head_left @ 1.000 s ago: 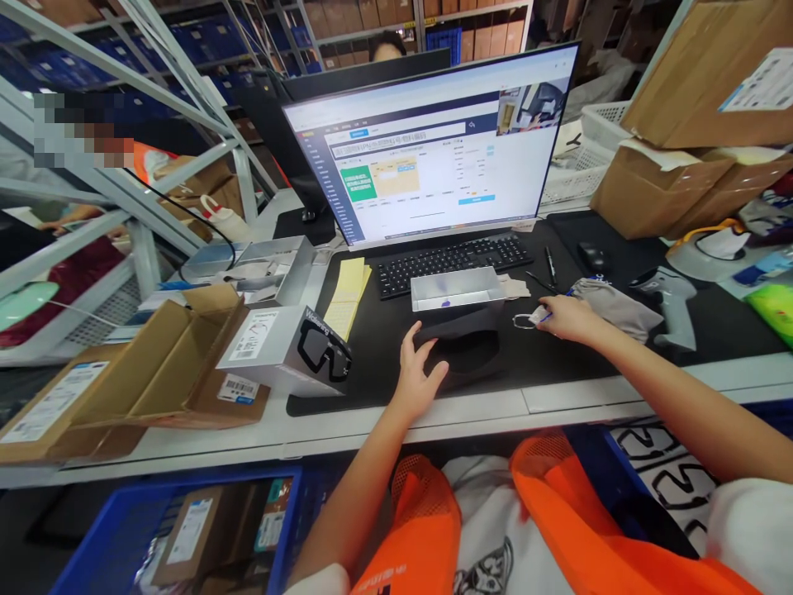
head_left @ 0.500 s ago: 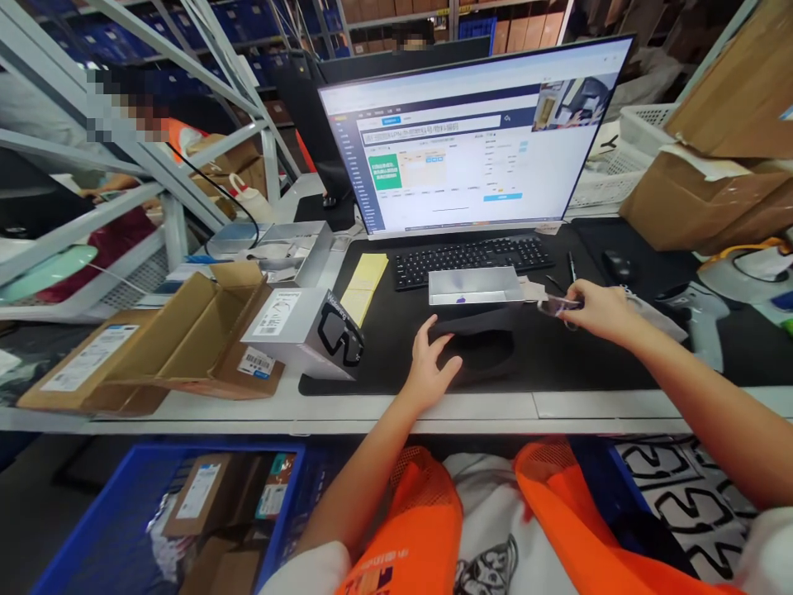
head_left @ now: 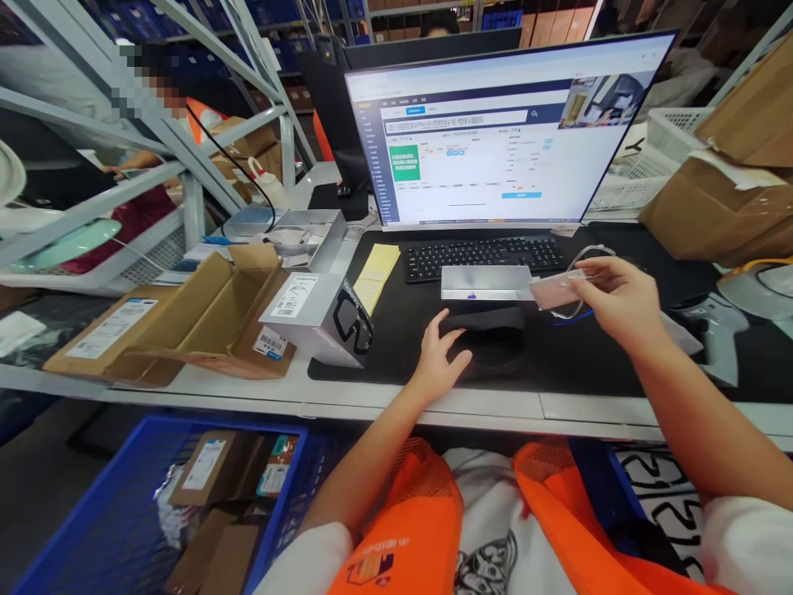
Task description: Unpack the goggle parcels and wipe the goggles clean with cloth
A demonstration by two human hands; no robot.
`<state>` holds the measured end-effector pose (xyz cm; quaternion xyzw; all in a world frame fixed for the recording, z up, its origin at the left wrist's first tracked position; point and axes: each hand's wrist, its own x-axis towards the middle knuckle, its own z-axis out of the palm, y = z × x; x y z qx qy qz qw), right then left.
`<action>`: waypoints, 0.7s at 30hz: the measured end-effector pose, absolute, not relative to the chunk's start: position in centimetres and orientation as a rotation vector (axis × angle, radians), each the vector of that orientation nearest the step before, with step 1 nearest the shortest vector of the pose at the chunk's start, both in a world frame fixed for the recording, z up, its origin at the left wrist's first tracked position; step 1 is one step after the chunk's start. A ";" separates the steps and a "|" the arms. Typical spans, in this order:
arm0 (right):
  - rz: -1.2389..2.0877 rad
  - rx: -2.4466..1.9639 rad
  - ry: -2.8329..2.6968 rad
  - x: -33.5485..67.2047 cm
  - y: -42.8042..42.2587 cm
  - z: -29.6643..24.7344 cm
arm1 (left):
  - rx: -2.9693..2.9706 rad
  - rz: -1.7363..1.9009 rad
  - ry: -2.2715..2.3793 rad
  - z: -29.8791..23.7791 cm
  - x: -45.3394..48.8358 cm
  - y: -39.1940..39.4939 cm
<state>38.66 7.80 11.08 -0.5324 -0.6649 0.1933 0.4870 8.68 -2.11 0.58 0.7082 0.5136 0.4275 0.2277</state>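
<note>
Jutting leftward from the pinching right hand (head_left: 625,302), a pale packet (head_left: 553,291); left hand (head_left: 437,364) half-open at black case (head_left: 503,321).

The right hand (head_left: 619,302) covers one end of the little clear packet (head_left: 556,291), and what is inside is too blurry to tell. The right arm (head_left: 687,397) hides part of a gray thing (head_left: 682,335). Most words on the screen (head_left: 464,194) are too tiny to read. The big brown box (head_left: 752,111) gets cut off on the right, the blue basket (head_left: 83,504) at the bottom.
</note>
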 end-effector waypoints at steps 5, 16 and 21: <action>0.501 -1.052 -1.850 34.8 4.6 12.0 | 1.954 1.208 1.415 0.4 8.8 -1.9; 0.848 -0.837 -1.810 30.8 1.9 9.9 | 1.891 1.211 1.340 -0.5 8.4 -1.1; 1.041 -0.988 -1.714 30.0 2.8 7.3 | 1.848 1.200 1.288 -0.6 8.4 -0.7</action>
